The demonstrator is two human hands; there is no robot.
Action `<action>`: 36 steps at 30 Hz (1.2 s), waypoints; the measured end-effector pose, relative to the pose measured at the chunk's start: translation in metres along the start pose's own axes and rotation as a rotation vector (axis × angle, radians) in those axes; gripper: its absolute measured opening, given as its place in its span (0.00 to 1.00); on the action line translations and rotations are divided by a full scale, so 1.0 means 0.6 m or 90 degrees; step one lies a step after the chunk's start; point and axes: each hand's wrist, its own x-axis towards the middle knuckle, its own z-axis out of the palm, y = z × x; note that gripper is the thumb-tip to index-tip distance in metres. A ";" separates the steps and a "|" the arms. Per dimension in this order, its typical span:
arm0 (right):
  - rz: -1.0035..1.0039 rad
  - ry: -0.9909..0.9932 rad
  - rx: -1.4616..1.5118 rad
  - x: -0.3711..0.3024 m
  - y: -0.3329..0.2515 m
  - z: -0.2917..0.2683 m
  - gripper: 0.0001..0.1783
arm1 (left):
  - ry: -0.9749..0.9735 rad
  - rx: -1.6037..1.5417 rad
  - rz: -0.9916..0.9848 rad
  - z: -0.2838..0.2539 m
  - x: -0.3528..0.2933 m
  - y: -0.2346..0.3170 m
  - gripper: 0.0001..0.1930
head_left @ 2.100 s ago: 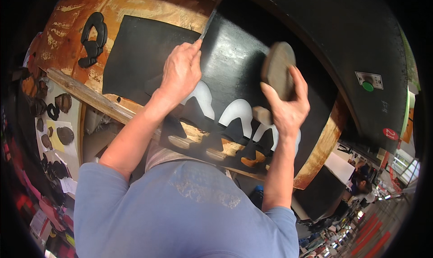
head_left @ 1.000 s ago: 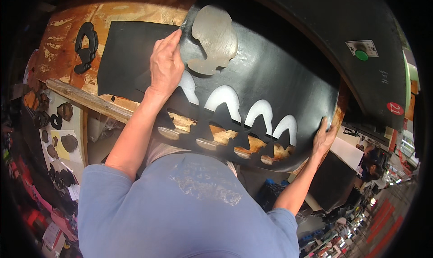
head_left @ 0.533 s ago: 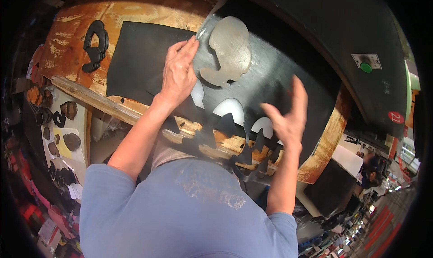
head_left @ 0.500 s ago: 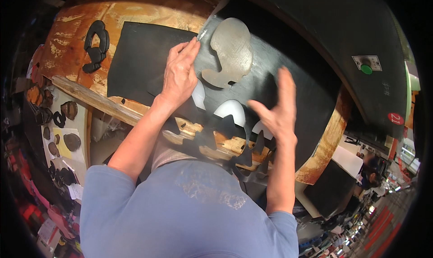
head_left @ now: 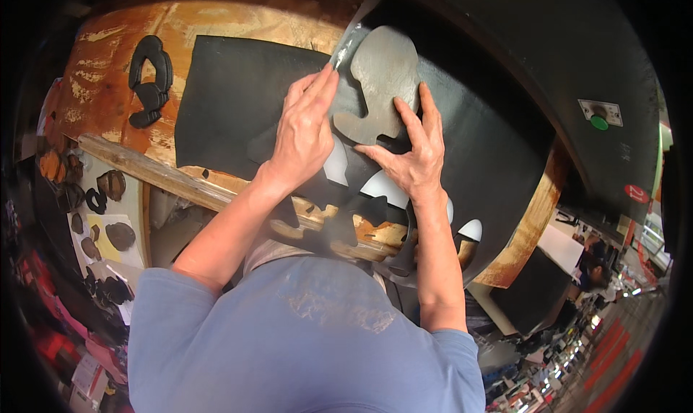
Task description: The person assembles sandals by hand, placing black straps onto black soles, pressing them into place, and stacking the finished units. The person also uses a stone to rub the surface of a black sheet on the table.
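The left hand [head_left: 303, 128] lay at the left edge of a large black sheet [head_left: 491, 153], its fingers close together and their tips on that edge; whether it pinched the sheet could not be told. The right hand [head_left: 411, 153] stood apart from it, thumb and fingers spread about the lower right part of a flat grey curved block [head_left: 386, 70]. The thumb tip met the block's near edge and the fingers its right side, though how firmly it gripped could not be told. The block lay on the large sheet, toward the far edge of the wooden table [head_left: 209, 14].

Rounded white patches [head_left: 382, 187] showed along the near part of the sheet, with cut-out gaps beside the table's near edge. A smaller black sheet [head_left: 224, 99] lay to the left, and a looped black piece [head_left: 149, 77] lay near the table's left edge. A wooden strip [head_left: 148, 167] ran along the near edge. At the right, past the table, stood a dark panel with a green button [head_left: 599, 122].
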 end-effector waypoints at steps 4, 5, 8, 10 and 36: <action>0.059 -0.002 0.014 -0.002 -0.005 0.013 0.50 | 0.004 -0.038 -0.019 0.003 -0.002 -0.005 0.27; 0.069 0.003 0.014 -0.002 -0.006 0.015 0.50 | 0.004 -0.044 -0.029 0.002 -0.002 -0.006 0.26; 0.096 -0.002 0.017 -0.003 -0.010 0.015 0.50 | 0.037 -0.138 -0.132 -0.001 -0.002 -0.004 0.24; 0.089 -0.009 0.003 -0.002 -0.009 0.013 0.51 | 0.023 -0.198 -0.226 -0.005 -0.001 -0.002 0.23; 0.046 -0.025 0.046 -0.012 -0.004 -0.007 0.56 | 0.031 -0.080 -0.081 -0.029 -0.005 0.031 0.23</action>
